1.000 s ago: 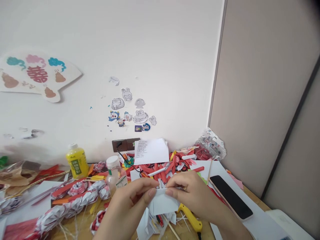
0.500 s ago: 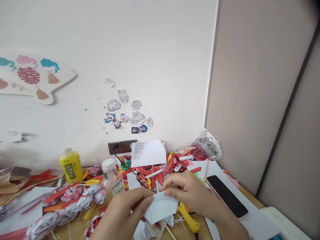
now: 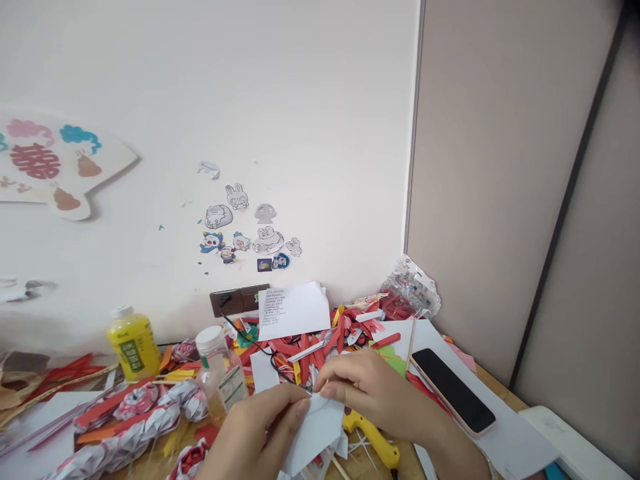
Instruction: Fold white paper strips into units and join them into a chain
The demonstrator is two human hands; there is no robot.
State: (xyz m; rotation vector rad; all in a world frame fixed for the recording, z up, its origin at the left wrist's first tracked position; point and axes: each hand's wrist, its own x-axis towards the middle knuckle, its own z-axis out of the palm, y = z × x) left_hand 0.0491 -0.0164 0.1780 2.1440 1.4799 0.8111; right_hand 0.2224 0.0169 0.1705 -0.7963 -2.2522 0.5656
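Note:
Between my two hands is a folded piece of white paper [image 3: 316, 432], tilted over the paper scraps. My left hand [image 3: 263, 427] pinches its left upper edge between thumb and forefinger. At the top edge, my right hand [image 3: 357, 383] has thumb and bent fingers closed on the paper near a small fold. A thin wooden stick [image 3: 340, 465] shows below the paper. Just right of it lies a yellow glue gun [image 3: 375, 440], partly behind my right hand. The far side of the paper and some fingertips are hidden.
A clear jar [image 3: 220, 373] and a yellow drink bottle [image 3: 133, 343] stand to the left, behind a twisted paper braid [image 3: 125, 440]. Red paper strips [image 3: 330, 340] are heaped behind my hands. To the right, a phone [image 3: 453, 390] lies on white paper.
The white paper has turned so its folded top edge faces my right fingers, which have shifted slightly left and down. The view has swung a little to the right.

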